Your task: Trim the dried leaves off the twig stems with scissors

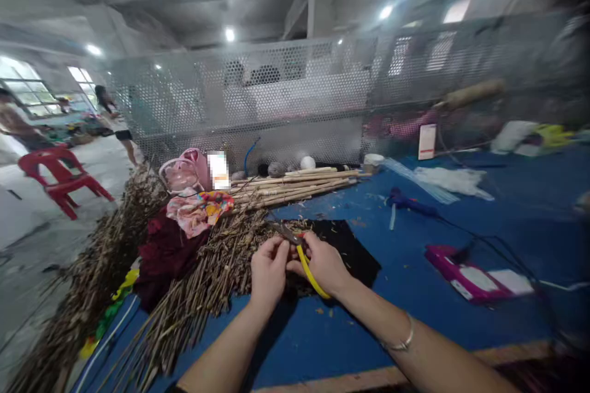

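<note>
My right hand (325, 265) is closed around scissors (313, 277) with a yellow handle; their dark blades point up and left, past my left hand's fingertips. Close beside it, my left hand (268, 270) has thumb and fingers pinched together. Whatever small thing they hold is too hidden to name. Both hands are over a black cloth (357, 252) strewn with plant bits. Just left of them lies a big bundle of dry brown stems (203, 282), some with curled, withered heads.
Pale sticks (295, 187) lie behind the stems on the blue table (382, 331). A maroon cloth (163, 252) and a pink bag (184, 169) are at left. At right are a blue glue gun (410, 201) with a cord and a magenta box (465, 273). Perforated metal panels (286, 92) stand behind.
</note>
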Motion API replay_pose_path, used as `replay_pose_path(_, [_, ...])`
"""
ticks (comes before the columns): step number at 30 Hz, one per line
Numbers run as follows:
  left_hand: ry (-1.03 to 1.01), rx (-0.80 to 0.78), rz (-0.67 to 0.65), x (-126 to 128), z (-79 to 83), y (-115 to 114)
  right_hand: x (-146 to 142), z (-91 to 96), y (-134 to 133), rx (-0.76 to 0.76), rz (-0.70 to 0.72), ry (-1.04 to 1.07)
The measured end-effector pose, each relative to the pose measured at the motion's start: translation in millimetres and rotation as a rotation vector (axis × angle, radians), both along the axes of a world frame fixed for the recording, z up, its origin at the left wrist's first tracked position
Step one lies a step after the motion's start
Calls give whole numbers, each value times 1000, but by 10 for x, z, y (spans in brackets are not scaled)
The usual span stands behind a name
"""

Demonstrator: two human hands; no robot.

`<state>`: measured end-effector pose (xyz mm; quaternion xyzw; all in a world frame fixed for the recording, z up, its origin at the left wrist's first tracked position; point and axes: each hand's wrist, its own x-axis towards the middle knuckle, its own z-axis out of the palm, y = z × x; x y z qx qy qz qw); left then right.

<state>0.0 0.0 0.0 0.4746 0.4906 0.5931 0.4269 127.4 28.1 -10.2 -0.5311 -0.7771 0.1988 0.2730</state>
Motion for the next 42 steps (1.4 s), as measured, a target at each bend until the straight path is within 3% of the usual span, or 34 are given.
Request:
replay_pose_path(10, [41,6,-12,-27,-26,41,25,-9,14,55,-57,-87])
replay_pose_path(15, [-54,-1,-50,-24,-63,60,19,-16,39,51,-62,-86])
replay_pose_path(19, [-162,-61,-3,-22,-54,54,47,-11,55,60,-70,-117])
replay_pose_path(24, [-213,-120,-13,-14,-36,57,76,27,44,99,-27,-61])
replay_pose_path(34, [-223,-89,-128,1,-43,60,69,24,55,210,77,-3])
replay_pose_path(42, [-223,-36,-118,30,-43,30,95,66,44,238,86,-21])
